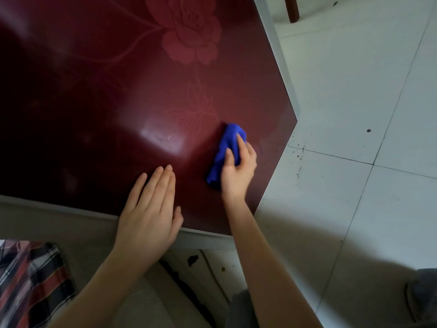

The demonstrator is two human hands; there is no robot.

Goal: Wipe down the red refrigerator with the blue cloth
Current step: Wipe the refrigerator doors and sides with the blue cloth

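Right hand (pixel 237 171), centre-right of the frame: fingers curled around the bunched blue cloth (pixel 228 147), pressing it on the red refrigerator (pixel 94 91) near its right edge. Left hand (pixel 151 209), lower centre: fingers straight and together, palm flat on the panel, holding nothing. Panel glossy, with a rose print (pixel 189 29) at upper centre. White tiled floor (pixel 354 91) at right; plaid fabric (pixel 30 280) at lower left.

A glossy dark-red refrigerator panel (pixel 118 91) bears a paler pink rose-and-leaf pattern and a grey-white edge; a bright blue cloth (pixel 228 147) lies against it. Pale grey floor tiles (pixel 354 102) carry dark specks, beside red, black and white plaid fabric (pixel 30 280).
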